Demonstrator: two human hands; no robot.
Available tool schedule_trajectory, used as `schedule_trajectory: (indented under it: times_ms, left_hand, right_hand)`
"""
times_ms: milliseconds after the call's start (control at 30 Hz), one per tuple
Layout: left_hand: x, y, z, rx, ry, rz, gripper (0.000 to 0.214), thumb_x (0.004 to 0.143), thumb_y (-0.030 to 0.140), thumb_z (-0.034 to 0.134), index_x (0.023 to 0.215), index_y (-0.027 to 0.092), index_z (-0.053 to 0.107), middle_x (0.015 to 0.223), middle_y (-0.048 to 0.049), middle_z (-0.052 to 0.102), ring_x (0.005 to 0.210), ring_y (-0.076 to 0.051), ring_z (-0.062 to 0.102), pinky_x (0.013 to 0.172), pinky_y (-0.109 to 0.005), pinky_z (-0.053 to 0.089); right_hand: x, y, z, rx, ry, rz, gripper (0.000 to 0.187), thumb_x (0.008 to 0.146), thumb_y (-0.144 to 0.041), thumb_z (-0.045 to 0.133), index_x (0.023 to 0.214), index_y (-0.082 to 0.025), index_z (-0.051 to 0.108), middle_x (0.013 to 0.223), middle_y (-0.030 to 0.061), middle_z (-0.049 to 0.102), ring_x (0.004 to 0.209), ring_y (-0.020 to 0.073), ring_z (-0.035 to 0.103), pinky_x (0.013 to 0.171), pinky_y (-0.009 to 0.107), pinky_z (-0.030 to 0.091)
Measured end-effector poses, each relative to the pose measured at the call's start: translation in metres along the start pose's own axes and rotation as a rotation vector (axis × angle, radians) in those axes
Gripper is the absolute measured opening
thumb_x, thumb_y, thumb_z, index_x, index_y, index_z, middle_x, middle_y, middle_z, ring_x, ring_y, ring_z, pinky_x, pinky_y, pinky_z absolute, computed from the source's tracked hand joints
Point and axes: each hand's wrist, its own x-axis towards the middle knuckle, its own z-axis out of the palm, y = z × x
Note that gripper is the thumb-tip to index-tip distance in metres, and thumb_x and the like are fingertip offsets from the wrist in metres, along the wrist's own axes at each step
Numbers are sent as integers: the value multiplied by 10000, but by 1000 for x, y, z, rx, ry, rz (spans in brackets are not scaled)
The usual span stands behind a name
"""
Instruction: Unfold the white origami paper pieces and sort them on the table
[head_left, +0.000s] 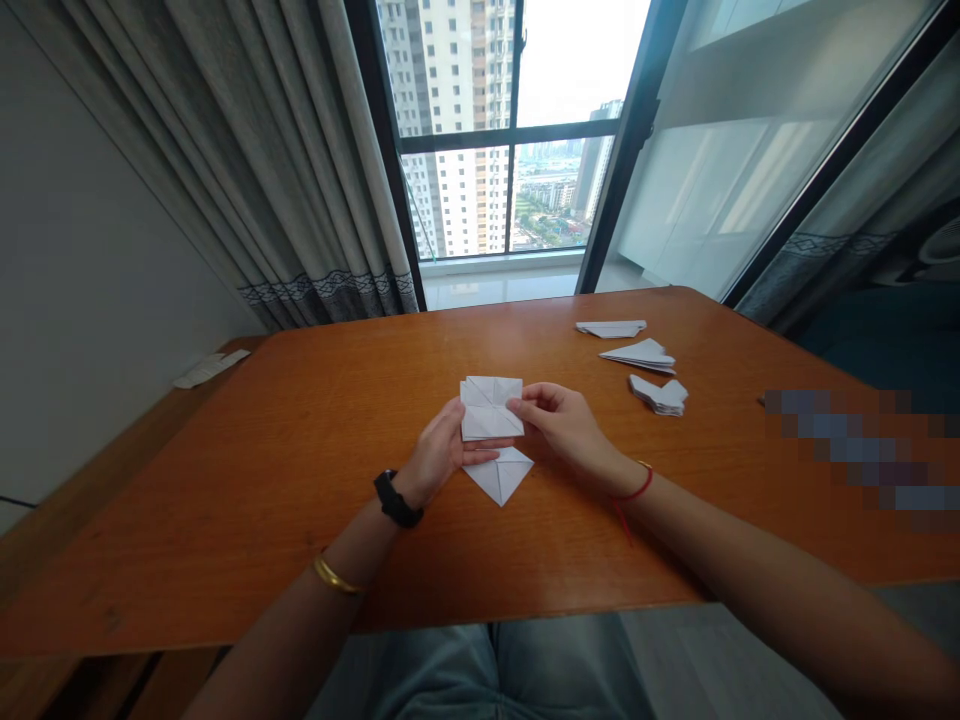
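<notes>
A: What's closest?
B: Blue jeans (480, 675) at 6 o'clock, just under the edge of the orange wooden table (225, 520).

A: What's around the hands?
B: Three folded paper pieces (611, 328) (637, 355) (660, 395) lie in a loose column at about 1 o'clock. A white slip (211, 368) sits at the table's edge at 10 o'clock. At 3 o'clock there's a pixelated patch (862, 450), too blurred to read. Beyond the table, at 12, is a window (457, 190) showing tower blocks, with a grey curtain (247, 170) to its left.

A: Anything in the way?
B: Nothing covers the paper except the hands themselves.

A: And the paper in hand?
B: A white paper square (491, 408), creased and layered, held up just above the table in the middle of the view.

A: Fingers?
B: The left hand (439, 452), with a black watch (397, 498), is closed on the square's lower left side. The right hand (566, 428), with a red string (636, 490), pinches its right edge between curled fingers. A paper triangle (499, 478) lies on the table just below, point toward 6 o'clock, under the left fingertips (487, 455).
</notes>
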Motion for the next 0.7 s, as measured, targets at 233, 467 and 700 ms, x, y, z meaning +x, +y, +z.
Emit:
schedule_trajectory:
  times_ms: [233, 467, 700]
  left_hand:
    - [3, -8, 0, 124, 119, 125, 403, 843, 342, 619, 1175, 169, 470, 1119, -141, 663, 789, -223, 718, 652, -279, 578]
    - [8, 2, -9, 19, 499, 363, 283, 876, 301, 526, 1136, 216, 457, 1164, -97, 634, 834, -212, 712, 710, -332, 581]
    - [13, -3, -13, -13, 547, 363, 230, 868, 221, 521, 1098, 223, 514, 1230, -74, 597, 985, -193, 651, 803, -395, 568]
  right_hand:
    - [5, 8, -4, -266, 83, -78, 403, 736, -487, 669, 959, -168, 566, 751, -14, 558, 646, 116, 497, 613, 256, 405]
    - [-18, -2, 5, -1144, -201, -21, 590, 517, -615, 781, 878, -183, 604, 988, 111, 586, 857, 254, 573, 658, 311, 397]
    - [-12, 1, 0, -913, -275, 96, 491, 535, -311, 837, 940, -207, 579, 879, 30, 656, 767, 193, 605, 614, 266, 400]
